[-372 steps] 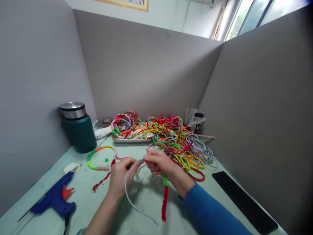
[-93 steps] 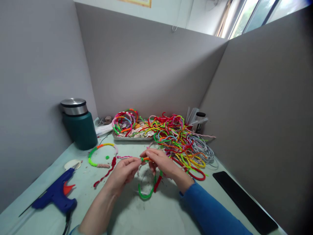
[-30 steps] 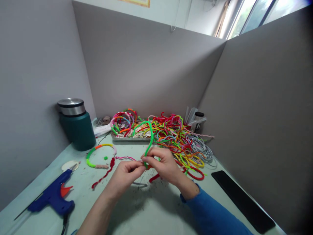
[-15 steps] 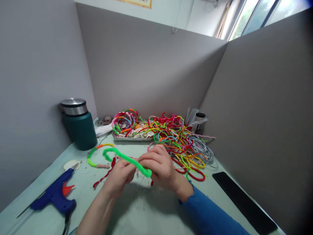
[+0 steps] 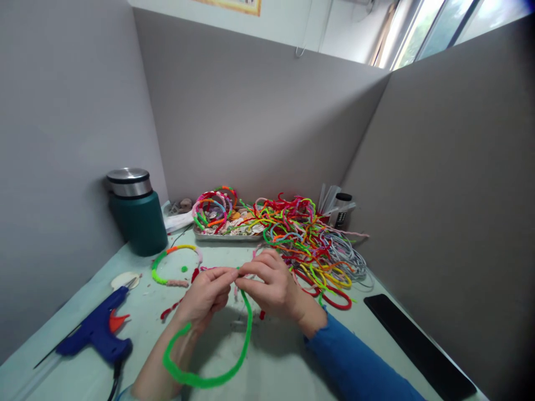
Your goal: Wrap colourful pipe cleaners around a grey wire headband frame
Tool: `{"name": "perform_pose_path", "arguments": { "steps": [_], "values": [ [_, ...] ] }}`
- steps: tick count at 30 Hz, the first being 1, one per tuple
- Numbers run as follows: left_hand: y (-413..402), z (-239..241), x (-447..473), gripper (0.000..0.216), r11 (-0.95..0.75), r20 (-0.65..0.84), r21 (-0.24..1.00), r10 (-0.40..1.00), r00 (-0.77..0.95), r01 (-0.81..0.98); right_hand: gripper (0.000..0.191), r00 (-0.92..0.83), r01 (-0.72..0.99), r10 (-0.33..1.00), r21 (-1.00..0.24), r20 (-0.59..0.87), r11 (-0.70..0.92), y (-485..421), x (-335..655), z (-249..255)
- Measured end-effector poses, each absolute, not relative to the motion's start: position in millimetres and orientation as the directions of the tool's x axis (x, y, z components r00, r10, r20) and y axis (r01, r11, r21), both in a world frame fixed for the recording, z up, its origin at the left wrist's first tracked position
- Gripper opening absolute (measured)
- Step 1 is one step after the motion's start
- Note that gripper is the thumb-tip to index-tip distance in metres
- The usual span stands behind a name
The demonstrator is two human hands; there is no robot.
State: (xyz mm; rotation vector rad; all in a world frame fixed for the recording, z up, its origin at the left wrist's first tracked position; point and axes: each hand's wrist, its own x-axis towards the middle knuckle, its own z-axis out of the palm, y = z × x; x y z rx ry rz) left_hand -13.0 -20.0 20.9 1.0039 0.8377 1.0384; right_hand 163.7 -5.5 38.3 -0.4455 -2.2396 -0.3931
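My left hand point(image 5: 208, 298) and my right hand point(image 5: 267, 283) meet above the table, thumbs and fingertips pinched together. Between them they grip one end of a fuzzy green pipe cleaner point(image 5: 207, 382). Its long free part hangs from the fingertips, loops down toward me and curls up in front of my left forearm. The gripped end is mostly hidden by the fingers. Beyond my left hand lies a ring wrapped in several colours point(image 5: 157, 266), with a small green bit point(image 5: 184, 269) inside it. A twisted red pipe cleaner point(image 5: 169, 309) is partly covered by my left hand.
On the left are a blue glue gun point(image 5: 97, 328), a pale disc point(image 5: 124, 280) and a green flask point(image 5: 142, 223). At the back, a metal tray point(image 5: 228, 238) holds rings and buttons. Beside it is a heap of pipe cleaners point(image 5: 292, 223). A black strip point(image 5: 418, 345) lies right.
The green pipe cleaner has swung from lying across above my hands to hanging below them toward me. My fingertips have come together at its end.
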Motion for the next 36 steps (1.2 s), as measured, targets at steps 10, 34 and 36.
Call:
{"name": "perform_pose_path", "arguments": {
  "steps": [10, 34, 36],
  "values": [
    [-20, 22, -9, 0.029, 0.158, -0.122, 0.974, 0.969, 0.215, -0.162, 0.02, -0.5, 0.398, 0.503, -0.328, 0.705, 0.857, -4, 162, 37],
    [-23, 27, -4, 0.02, -0.141, 0.117, 0.967, 0.985, 0.124, 0.21, 0.009, -0.4, 0.427, 0.7, -0.556, 0.591, 0.713, -11, 155, 46],
    [-24, 28, -2, 0.019, -0.124, 0.102, 0.972, 0.988, 0.112, 0.202, 0.009, -0.398, 0.419, 0.697, -0.558, 0.596, 0.716, -10, 155, 44]
  ]
}}
